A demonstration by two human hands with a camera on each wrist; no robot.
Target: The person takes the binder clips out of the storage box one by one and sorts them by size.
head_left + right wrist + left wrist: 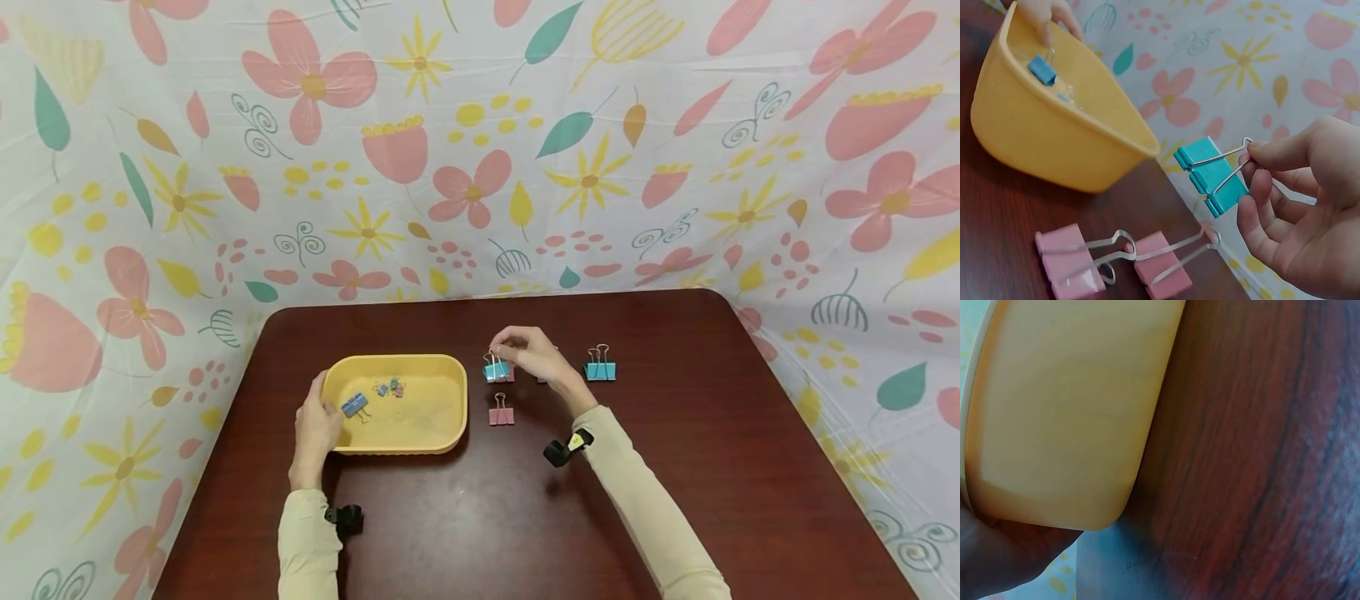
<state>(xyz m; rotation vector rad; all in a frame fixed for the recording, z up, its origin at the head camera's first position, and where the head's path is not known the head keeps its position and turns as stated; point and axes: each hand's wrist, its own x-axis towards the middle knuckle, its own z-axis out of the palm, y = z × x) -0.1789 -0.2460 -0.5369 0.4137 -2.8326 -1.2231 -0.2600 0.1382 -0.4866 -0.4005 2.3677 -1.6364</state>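
My right hand (534, 354) pinches a teal binder clip (1213, 176) by its wire handles, holding it up over the table. Below it, two pink binder clips (1071, 262) stand side by side in the right wrist view. My left hand (317, 429) grips the left end of a yellow plastic tray (431, 442), thumb over the rim and fingers outside. In the tray lie a blue binder clip (355, 405), close to the left thumb, and several tiny clips (393, 387). The left wrist view shows mostly the tray's outer wall (1072, 425).
Another teal binder clip (601, 372) stands on the dark wooden table (465, 517), right of my right hand. A bluish clip (542, 380) is partly hidden behind that hand. A flower-patterned cloth (480, 125) hangs behind the table and along its sides.
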